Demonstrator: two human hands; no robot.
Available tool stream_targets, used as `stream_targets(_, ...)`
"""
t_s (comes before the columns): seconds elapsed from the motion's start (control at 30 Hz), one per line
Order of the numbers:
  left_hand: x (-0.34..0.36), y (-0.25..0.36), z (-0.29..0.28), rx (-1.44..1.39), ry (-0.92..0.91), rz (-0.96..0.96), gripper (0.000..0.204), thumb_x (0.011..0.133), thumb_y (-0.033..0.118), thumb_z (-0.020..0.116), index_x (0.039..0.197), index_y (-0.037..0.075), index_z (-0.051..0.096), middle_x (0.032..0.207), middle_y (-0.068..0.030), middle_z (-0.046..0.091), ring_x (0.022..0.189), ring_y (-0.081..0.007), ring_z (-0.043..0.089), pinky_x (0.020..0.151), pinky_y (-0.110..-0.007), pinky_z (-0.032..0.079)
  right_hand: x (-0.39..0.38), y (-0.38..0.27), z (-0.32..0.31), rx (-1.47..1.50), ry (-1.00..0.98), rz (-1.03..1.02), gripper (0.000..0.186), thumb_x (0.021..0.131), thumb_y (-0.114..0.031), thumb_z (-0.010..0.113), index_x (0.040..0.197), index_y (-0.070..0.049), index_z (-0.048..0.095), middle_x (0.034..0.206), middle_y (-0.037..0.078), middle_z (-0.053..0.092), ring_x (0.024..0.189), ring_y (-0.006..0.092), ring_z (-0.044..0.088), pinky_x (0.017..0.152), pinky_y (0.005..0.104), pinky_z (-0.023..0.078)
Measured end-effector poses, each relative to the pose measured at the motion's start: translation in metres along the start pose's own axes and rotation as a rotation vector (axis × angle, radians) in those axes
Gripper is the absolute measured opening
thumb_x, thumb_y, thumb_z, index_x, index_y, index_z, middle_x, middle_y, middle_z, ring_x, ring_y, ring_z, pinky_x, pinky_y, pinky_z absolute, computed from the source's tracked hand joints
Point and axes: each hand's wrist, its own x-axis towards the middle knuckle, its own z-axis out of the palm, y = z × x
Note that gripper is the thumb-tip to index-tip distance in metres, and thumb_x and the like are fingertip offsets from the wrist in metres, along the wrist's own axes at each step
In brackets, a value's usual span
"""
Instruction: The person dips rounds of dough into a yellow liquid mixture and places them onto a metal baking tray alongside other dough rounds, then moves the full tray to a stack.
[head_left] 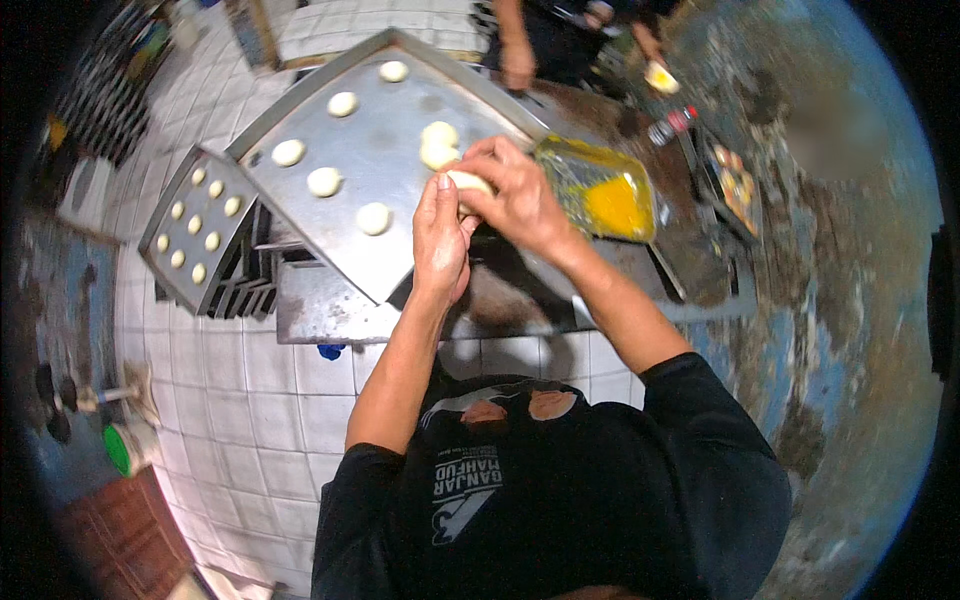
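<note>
Both hands meet over the near right corner of a large metal baking tray (300, 225), around a pale dough ball (468, 182). My left hand (441, 238) is closed, its thumb pressed against the dough's left side. From the right, my right hand (520, 197) curls its fingers over the same piece; part of the dough is hidden by the fingers. Just beyond, two dough balls (439, 146) lie touching each other on the tray. Several others, among them a dough ball (373, 219), sit spaced apart toward the tray's left and far sides.
A smaller tray of dough balls (190, 225) rests on a dark rack at the left. Right of my hands is a rectangular pan with yellow, greasy contents (615, 205). A bottle (672, 126) lies beyond it. Across the table stands another person, whose hand (518, 65) hangs near the tray.
</note>
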Motion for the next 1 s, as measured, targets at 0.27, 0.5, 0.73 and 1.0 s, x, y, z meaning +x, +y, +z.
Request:
stream_targets(0.27,-0.087,-0.173,0.064,0.339,0.058,-0.113,0.042,0.107,0.041,0.042,0.097,0.004,0.058,0.086,-0.0029,0.057,0.079,-0.0111,0.053,0.069,-0.030,0.044,-0.231,-0.010,-0.067,0.177,0.167,0.703,0.030,0.092,-0.010,0.067,0.118,0.004,0.067,0.089,0.009,0.065,0.080,0.0172,0.062,0.077,0.0306,0.051)
stream_targets(0.5,-0.140,-0.210,0.123,0.520,-0.008,-0.215,0.057,0.104,0.054,0.042,0.096,0.002,0.064,0.084,-0.0077,0.065,0.071,-0.0147,0.062,0.060,-0.032,0.049,-0.320,-0.004,-0.114,1.162,0.526,0.915,0.045,0.093,-0.004,0.068,0.135,0.006,0.052,0.112,0.010,0.069,0.101,0.0124,0.063,0.091,0.0260,0.050)
stream_targets(0.73,-0.148,-0.270,-0.005,0.790,0.061,-0.465,0.060,0.100,0.033,0.054,0.148,0.005,0.033,0.132,-0.0186,0.055,0.114,-0.0281,0.059,0.088,-0.040,0.052,-0.360,0.018,-0.081,0.462,0.501,0.984,0.052,0.096,-0.017,0.066,0.140,0.005,0.047,0.090,0.010,0.071,0.080,0.0124,0.065,0.071,0.0252,0.050)
stream_targets(1.0,-0.121,-0.290,0.025,0.598,-0.047,-0.576,0.031,0.093,0.010,0.064,0.123,0.003,0.062,0.115,-0.0052,0.067,0.102,-0.0152,0.063,0.087,-0.032,0.051,-0.336,0.073,-0.066,0.168,0.273,0.666,0.025,0.081,-0.015,0.073,0.103,-0.004,0.068,0.094,0.011,0.063,0.094,0.0299,0.064,0.090,0.0390,0.049)
